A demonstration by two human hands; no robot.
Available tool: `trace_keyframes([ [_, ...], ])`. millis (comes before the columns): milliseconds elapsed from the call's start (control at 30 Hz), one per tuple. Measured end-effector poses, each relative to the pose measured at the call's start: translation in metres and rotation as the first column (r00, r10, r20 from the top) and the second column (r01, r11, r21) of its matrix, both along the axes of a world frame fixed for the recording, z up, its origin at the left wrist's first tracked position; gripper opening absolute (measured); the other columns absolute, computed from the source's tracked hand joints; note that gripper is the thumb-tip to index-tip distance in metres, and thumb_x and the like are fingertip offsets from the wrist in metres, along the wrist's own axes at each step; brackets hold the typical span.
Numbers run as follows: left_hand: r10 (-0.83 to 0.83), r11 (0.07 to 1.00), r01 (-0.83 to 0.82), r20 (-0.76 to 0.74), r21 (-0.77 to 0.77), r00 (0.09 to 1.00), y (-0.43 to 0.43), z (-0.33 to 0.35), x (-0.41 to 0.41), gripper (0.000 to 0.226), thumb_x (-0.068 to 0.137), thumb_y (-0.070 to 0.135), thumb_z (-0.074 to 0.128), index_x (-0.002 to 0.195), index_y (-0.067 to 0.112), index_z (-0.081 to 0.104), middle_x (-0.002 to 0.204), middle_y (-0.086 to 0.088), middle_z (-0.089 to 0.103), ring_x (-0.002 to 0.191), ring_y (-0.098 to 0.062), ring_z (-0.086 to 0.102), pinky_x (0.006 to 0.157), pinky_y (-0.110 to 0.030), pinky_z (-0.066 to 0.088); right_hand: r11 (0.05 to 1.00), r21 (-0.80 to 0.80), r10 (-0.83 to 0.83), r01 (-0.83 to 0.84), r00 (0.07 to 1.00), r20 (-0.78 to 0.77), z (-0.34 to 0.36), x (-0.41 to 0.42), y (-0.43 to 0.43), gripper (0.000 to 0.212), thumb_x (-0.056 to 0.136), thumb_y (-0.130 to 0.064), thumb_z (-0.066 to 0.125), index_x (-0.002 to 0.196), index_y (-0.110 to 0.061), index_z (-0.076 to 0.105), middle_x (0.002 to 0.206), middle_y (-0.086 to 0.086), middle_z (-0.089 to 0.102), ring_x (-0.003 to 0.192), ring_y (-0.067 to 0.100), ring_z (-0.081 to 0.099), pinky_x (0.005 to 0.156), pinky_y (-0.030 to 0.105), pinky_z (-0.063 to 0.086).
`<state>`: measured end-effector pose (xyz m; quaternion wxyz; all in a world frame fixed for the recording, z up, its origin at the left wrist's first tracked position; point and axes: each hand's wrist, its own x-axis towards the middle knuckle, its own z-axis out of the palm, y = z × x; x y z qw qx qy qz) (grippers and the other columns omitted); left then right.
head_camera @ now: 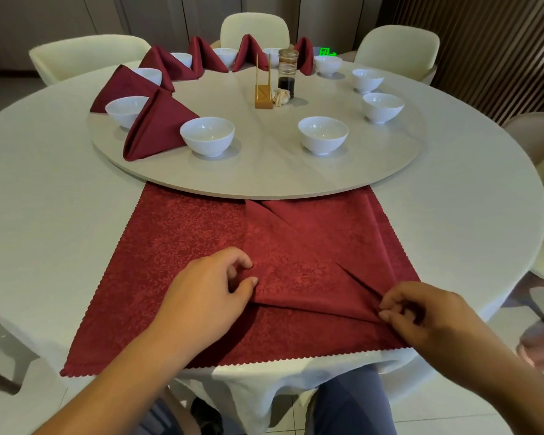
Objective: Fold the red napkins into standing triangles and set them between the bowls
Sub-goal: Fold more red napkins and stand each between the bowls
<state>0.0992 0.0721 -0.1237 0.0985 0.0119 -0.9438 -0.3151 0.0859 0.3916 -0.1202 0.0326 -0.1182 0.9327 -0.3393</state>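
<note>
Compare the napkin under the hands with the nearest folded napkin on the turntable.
The near napkin lies flat, partly folded; the finished napkin stands as a triangle on the turntable. The left hand and right hand pinch the near napkin; none touches the finished napkin. Both are red.

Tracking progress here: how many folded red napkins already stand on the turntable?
6. Clockwise from the near left: napkin one, napkin two, napkin three, napkin four, napkin five, and napkin six, partly hidden behind the sauce bottle. None seems fully hidden.
</note>
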Motion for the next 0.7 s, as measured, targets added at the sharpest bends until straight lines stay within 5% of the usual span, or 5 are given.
trace_keyframes([
  [200, 0.029, 0.984, -0.020, 0.043, -0.179, 0.999, -0.005, 0.000, 0.016, 0.018, 0.088, 0.040, 0.072, 0.105, 0.040, 0.063, 0.075, 0.016, 0.055, 0.072, -0.003, 0.053, 0.059, -0.024, 0.035, 0.996, 0.016, 0.091, -0.090, 0.991, -0.094, -0.007, 0.002, -0.002, 0.032, 0.083, -0.012, 0.079, 0.079, -0.042, 0.072, 0.083, -0.016, 0.066, 0.077, 0.012, 0.060, 0.066, 0.015, 0.044],
  [367, -0.063, 0.915, 0.002, -0.139, -0.404, 0.988, 0.022, 0.000, 0.021, 0.039, 0.079, 0.019, 0.078, 0.117, 0.022, 0.073, 0.126, -0.006, 0.064, 0.118, -0.029, 0.059, 0.098, -0.048, 0.051, 0.991, 0.058, 0.125, -0.123, 0.991, -0.043, -0.002, -0.002, -0.003, 0.024, 0.087, -0.021, 0.076, 0.081, -0.043, 0.070, 0.087, -0.021, 0.063, 0.080, 0.010, 0.059, 0.067, 0.015, 0.044],
  [433, -0.289, 0.892, 0.204, -0.163, -0.403, 0.943, 0.052, 0.002, 0.023, 0.046, 0.090, 0.022, 0.063, 0.136, 0.022, 0.063, 0.153, -0.005, 0.051, 0.141, -0.025, 0.046, 0.116, -0.049, 0.038, 0.991, 0.065, 0.119, -0.117, 0.993, -0.019, -0.001, -0.005, -0.004, 0.025, 0.088, -0.020, 0.073, 0.079, -0.042, 0.069, 0.083, -0.022, 0.063, 0.078, 0.009, 0.059, 0.067, 0.015, 0.043],
  [567, -0.478, 0.777, 0.497, 0.154, -0.386, 0.865, 0.111, -0.001, 0.014, 0.068, 0.101, 0.044, 0.013, 0.163, 0.015, 0.011, 0.171, -0.002, -0.001, 0.157, -0.016, -0.007, 0.126, -0.035, -0.008, 0.991, 0.072, 0.104, -0.110, 0.991, 0.085, 0.005, -0.011, -0.006, 0.022, 0.090, -0.020, 0.071, 0.076, -0.036, 0.068, 0.065, -0.016, 0.063, 0.062, 0.006, 0.056, 0.059, 0.017, 0.044],
  [700, -0.475, 0.704, 0.518, 0.219, -0.486, 0.852, 0.117, -0.029, 0.007, 0.073, 0.100, 0.052, 0.006, 0.163, 0.014, 0.002, 0.171, -0.003, -0.010, 0.155, -0.016, -0.018, 0.126, -0.041, -0.011, 0.991, 0.068, 0.103, -0.112, 0.987, 0.121, 0.007, -0.012, -0.008, 0.021, 0.090, -0.019, 0.071, 0.074, -0.032, 0.069, 0.064, -0.014, 0.064, 0.061, 0.005, 0.058, 0.059, 0.017, 0.045],
])
